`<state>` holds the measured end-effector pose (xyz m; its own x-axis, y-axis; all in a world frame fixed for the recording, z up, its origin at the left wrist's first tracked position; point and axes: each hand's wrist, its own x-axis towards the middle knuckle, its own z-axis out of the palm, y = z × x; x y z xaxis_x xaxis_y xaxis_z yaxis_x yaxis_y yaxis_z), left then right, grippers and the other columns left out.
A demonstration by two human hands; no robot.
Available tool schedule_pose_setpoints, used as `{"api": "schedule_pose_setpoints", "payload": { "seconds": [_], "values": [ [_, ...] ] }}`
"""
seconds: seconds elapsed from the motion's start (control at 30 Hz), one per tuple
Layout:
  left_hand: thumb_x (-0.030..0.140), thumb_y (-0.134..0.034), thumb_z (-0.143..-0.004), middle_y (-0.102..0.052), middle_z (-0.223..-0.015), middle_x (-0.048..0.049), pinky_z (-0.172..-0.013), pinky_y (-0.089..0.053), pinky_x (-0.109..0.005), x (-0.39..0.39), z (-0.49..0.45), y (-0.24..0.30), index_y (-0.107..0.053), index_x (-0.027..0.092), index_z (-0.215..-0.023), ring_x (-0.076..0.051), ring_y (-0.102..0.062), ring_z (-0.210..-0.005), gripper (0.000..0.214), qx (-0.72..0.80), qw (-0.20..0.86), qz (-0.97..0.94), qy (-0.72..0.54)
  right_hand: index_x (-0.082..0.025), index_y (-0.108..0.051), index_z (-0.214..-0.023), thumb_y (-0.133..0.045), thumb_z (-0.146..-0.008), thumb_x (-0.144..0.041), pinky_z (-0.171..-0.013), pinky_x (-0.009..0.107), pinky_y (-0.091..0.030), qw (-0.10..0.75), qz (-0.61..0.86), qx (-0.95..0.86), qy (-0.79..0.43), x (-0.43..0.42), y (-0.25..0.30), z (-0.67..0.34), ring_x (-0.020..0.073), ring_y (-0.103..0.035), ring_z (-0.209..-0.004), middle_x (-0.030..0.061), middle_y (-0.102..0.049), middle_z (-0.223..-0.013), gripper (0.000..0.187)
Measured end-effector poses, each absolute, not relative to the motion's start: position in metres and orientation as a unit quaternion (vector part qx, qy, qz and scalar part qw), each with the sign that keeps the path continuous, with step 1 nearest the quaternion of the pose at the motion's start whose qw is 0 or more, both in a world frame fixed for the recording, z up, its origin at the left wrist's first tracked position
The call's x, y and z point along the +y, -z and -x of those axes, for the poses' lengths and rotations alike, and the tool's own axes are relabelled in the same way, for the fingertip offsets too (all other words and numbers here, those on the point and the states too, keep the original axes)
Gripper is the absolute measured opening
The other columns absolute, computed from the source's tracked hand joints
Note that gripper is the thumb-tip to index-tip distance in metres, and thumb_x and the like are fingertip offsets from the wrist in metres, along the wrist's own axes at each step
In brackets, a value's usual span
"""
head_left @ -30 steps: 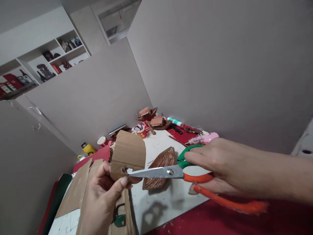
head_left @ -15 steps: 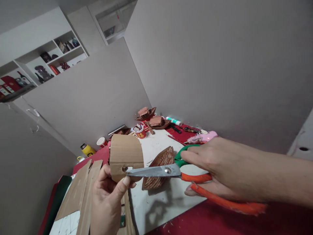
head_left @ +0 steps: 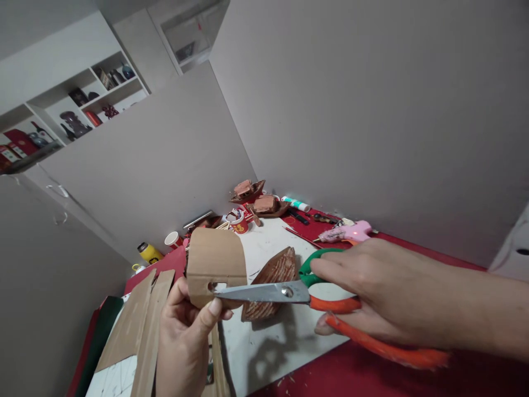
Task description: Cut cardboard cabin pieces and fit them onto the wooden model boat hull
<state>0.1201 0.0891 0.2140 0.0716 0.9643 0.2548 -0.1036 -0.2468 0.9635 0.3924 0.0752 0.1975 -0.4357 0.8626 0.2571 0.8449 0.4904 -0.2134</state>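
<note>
My left hand (head_left: pixel 185 333) pinches the lower edge of a curved cardboard piece (head_left: pixel 217 256), thumb in front and fingers behind. A small rectangular hole is cut in the cardboard's lower part. In my right hand (head_left: pixel 367 292) is a pair of scissors (head_left: pixel 264 291) with green and orange handles. Its blades look closed together, and the tips lie at the hole near my left thumb. Behind the blades, a brown ridged model boat hull (head_left: pixel 273 275) rests on the white board (head_left: pixel 264 358), partly hidden by the scissors.
Cardboard strips (head_left: pixel 142 336) lie at the left. Farther back stand finished model boats (head_left: pixel 266 207), a red paper cup (head_left: pixel 237 221) and a yellow bottle (head_left: pixel 149 252). A pink glue gun (head_left: pixel 349 231) lies on the red table surface (head_left: pixel 314 369) beyond my right hand. Walls enclose the back.
Both hands, the cardboard and the scissors have shifted very slightly right. The scissor tips stay at the hole. More of the glue gun shows beyond my right hand.
</note>
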Motion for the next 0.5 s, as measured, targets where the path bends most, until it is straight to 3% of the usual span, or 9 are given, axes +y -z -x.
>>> {"api": "schedule_pose_setpoints", "payload": {
  "seconds": [0.5],
  "values": [
    [0.022, -0.082, -0.068, -0.07, -0.072, 0.0015, -0.06, -0.053, -0.019, 0.086, -0.131, -0.211, -0.065, 0.018, -0.084, -0.011, -0.063, -0.061, 0.024, 0.377, 0.485, -0.538, -0.577, -0.023, -0.042, -0.063, -0.061, -0.082, -0.047, -0.042, 0.028, -0.024, 0.246, 0.429, -0.866, 0.075, 0.079, -0.192, -0.397, 0.0167, -0.05, -0.041, 0.0, -0.053, -0.053, 0.036]
  ]
}}
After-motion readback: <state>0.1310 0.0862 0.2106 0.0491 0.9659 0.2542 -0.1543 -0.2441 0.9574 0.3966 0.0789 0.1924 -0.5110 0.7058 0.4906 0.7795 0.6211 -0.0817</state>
